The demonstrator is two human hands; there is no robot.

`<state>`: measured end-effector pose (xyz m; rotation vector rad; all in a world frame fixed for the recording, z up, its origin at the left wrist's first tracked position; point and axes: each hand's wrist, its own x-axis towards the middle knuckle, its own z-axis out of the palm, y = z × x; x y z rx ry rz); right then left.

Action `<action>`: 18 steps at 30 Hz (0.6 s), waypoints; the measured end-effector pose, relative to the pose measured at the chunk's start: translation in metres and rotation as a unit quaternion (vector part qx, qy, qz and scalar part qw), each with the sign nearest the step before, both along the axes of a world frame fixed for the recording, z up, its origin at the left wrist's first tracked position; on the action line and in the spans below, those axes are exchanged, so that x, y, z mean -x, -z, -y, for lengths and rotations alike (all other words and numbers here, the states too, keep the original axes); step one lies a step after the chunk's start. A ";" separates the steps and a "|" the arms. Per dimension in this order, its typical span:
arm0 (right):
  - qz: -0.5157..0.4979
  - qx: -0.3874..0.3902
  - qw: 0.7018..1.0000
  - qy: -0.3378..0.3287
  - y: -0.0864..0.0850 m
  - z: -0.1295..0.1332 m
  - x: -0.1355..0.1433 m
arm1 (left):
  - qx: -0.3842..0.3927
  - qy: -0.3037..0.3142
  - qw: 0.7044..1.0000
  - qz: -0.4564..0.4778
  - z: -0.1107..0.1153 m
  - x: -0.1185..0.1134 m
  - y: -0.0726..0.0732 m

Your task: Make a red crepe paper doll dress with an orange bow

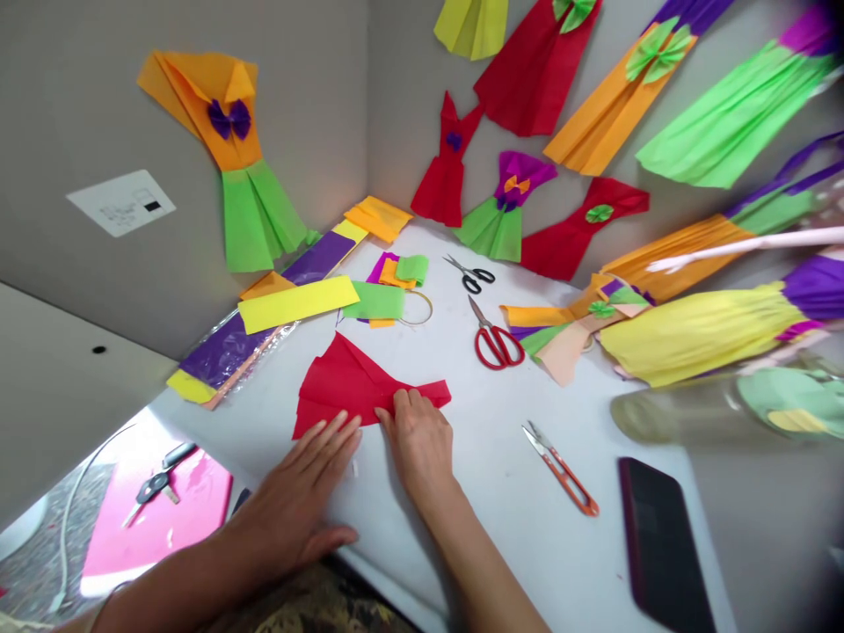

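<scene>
Some of the red paper (339,382) is hidden under the right hand (420,440).

Right hand (420,437) hid part of the red paper (339,382); fingertip grip couldn't be made out. Print on wall label (119,204) was too small to read. Jar (686,411) was blurred. Bottom edge cut off phone (663,536), top edge the yellow skirt (471,28).

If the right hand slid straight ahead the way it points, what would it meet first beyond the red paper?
Probably the green paper piece past the red paper the right hand touches, though its curl leaves the heading uncertain.
</scene>
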<state>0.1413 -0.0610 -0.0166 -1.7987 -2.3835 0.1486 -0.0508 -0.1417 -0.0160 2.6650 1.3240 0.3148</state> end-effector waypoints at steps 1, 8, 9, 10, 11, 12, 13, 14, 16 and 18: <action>0.001 0.001 1.000 0.002 0.000 0.000 0.000 | 0.012 0.013 1.000 0.006 -0.007 -0.005 0.002; -0.003 -0.003 1.000 0.001 0.002 -0.001 0.000 | 0.028 0.013 0.999 -0.006 -0.008 0.010 0.029; -0.002 -0.002 1.000 0.003 0.002 -0.001 0.000 | 0.018 0.010 1.000 -0.006 -0.003 0.017 0.030; -0.001 -0.002 1.000 0.005 0.002 -0.001 -0.001 | 0.013 0.000 1.000 -0.010 0.002 0.023 0.030; 0.001 -0.003 1.000 0.007 0.002 -0.001 0.000 | 0.009 -0.009 1.000 -0.015 0.008 0.029 0.029; 0.004 -0.005 1.000 0.008 0.002 -0.001 0.000 | 0.006 -0.017 1.000 -0.019 0.013 0.034 0.028; 0.005 -0.008 1.000 0.007 0.002 -0.001 0.000 | 0.001 -0.028 0.999 -0.019 0.018 0.038 0.026; 0.007 -0.011 1.000 0.004 0.002 0.000 0.000 | -0.005 -0.040 0.999 -0.018 0.022 0.042 0.024; 0.008 -0.016 1.000 -0.001 0.002 0.000 0.001 | -0.014 -0.055 0.998 -0.013 0.026 0.046 0.018; 0.008 -0.017 1.000 -0.005 0.001 0.000 0.001 | -0.017 -0.060 0.998 -0.001 0.024 0.044 0.011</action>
